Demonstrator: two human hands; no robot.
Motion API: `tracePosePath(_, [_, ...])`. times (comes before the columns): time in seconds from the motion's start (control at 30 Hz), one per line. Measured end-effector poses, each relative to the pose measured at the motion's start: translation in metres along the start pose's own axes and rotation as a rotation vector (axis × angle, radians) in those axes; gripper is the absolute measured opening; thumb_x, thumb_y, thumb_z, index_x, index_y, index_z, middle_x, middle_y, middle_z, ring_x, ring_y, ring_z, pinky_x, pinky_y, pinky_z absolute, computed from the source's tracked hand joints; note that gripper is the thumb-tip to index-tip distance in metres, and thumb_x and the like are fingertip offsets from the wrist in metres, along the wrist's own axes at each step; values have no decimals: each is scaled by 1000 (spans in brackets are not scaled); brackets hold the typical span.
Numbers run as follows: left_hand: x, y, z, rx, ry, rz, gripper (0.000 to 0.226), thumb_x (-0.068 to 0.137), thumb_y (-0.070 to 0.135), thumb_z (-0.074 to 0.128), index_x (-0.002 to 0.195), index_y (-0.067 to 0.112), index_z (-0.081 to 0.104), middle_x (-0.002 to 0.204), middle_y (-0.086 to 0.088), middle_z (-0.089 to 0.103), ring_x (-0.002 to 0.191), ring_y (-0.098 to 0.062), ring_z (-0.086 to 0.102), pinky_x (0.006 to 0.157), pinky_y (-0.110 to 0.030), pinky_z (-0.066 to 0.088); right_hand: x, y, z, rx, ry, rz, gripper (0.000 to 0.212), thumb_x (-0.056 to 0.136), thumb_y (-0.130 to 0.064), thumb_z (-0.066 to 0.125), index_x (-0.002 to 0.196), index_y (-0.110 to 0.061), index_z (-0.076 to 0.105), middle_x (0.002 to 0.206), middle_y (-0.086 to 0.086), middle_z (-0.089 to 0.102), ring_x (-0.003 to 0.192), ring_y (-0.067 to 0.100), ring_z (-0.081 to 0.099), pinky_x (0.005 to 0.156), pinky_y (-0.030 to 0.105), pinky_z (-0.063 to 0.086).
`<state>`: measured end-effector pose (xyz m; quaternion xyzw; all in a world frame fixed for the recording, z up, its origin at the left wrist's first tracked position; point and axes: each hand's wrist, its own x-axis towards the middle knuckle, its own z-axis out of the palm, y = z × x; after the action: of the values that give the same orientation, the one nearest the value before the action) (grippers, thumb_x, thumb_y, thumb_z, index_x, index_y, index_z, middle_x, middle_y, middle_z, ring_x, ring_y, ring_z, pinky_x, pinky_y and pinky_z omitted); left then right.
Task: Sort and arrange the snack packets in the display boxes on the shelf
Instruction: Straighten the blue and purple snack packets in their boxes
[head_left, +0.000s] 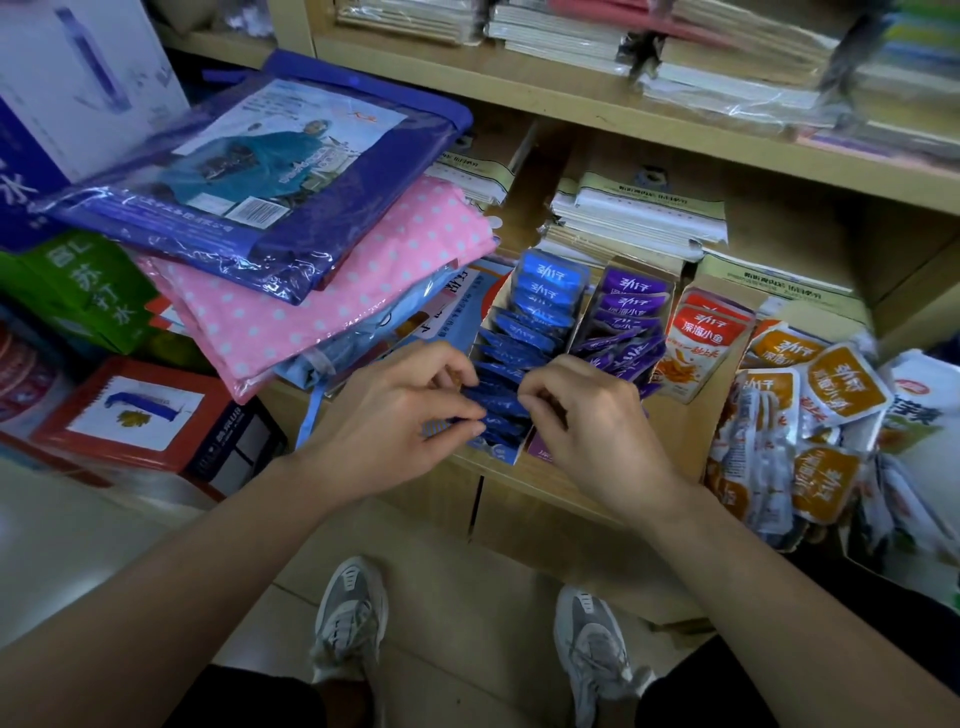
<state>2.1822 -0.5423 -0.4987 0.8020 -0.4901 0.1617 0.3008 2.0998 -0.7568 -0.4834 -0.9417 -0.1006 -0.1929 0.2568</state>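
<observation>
The left hand (410, 410) and right hand (587, 415) are pinching the blue packets (519, 338) at the front of the blue box (508, 457), apparently squaring that row upright so it fits; purple packets (626, 312) are sitting just right of it.

A: What is the right hand (587, 415) holding?
B: Its fingertips are curling under among the blue packets (524, 332), so the grip is hiding from view. The left hand (400, 410) is covering the nearest packets too.
A: And the purple box (540, 447)?
B: The right hand is blocking most of its front, and the print there is showing too small to read.
A: The right side?
B: The white bag (919, 415) is running off the edge, and the orange packets (810, 410) are blurring. The books (727, 78) on the top shelf (571, 104) are smearing as well, titles unreadable.
</observation>
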Motion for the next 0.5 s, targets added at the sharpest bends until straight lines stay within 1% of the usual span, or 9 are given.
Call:
tracePosePath(0.07, [3, 1, 0, 29, 46, 17, 10, 88, 27, 77, 93, 18, 79, 103, 4, 68, 89, -16, 65, 75, -37, 53, -1, 0, -1, 24, -24, 14, 3, 91, -7, 71, 92, -8, 73, 89, -1, 66, 77, 12, 64, 70, 35, 56])
tracePosePath(0.13, [5, -1, 1, 29, 49, -8, 20, 88, 26, 77, 106, 17, 76, 108, 4, 69, 96, -18, 66, 83, -38, 53, -1, -1, -3, 56, -41, 52, 5, 89, -13, 74, 92, -11, 77, 87, -3, 68, 76, 8, 64, 71, 33, 57])
tracePosePath(0.2, [6, -3, 3, 38, 12, -33, 26, 91, 30, 72, 115, 19, 75, 109, 5, 71, 98, -16, 66, 83, -37, 55, 1, 0, -7, 107, -7, 110, 11, 87, -19, 76, 97, -14, 78, 86, -7, 67, 74, 5, 64, 70, 28, 56])
tracePosePath(0.3, [9, -4, 6, 50, 6, -38, 21, 93, 31, 68, 110, 22, 77, 102, 9, 73, 91, -11, 66, 74, -37, 56, 6, 5, -16, 55, 23, 162, 26, 84, -19, 79, 109, -15, 73, 96, -8, 62, 76, 5, 62, 73, 22, 56])
tracePosePath(0.37, [14, -5, 6, -10, 52, -86, 20, 94, 27, 68, 110, 19, 77, 101, 7, 72, 92, -12, 67, 78, -37, 56, 11, 5, -18, -6, 20, 154, 25, 83, -18, 80, 106, -15, 70, 101, -9, 58, 77, 4, 61, 73, 22, 56])
tracePosePath(0.43, [23, -9, 5, -46, 74, -147, 22, 92, 22, 71, 113, 18, 76, 104, 5, 71, 95, -14, 67, 81, -38, 56, 18, 5, -18, -3, 58, 171, 24, 84, -18, 79, 103, -18, 64, 102, -10, 58, 76, 3, 62, 70, 20, 56])
tracePosePath(0.5, [32, -14, 3, -84, 39, -221, 30, 86, 19, 78, 116, 20, 74, 105, 6, 70, 92, -12, 68, 79, -39, 58, 24, 7, -17, 6, 77, 195, 29, 86, -18, 78, 112, -19, 64, 103, -8, 62, 76, 2, 63, 71, 20, 56])
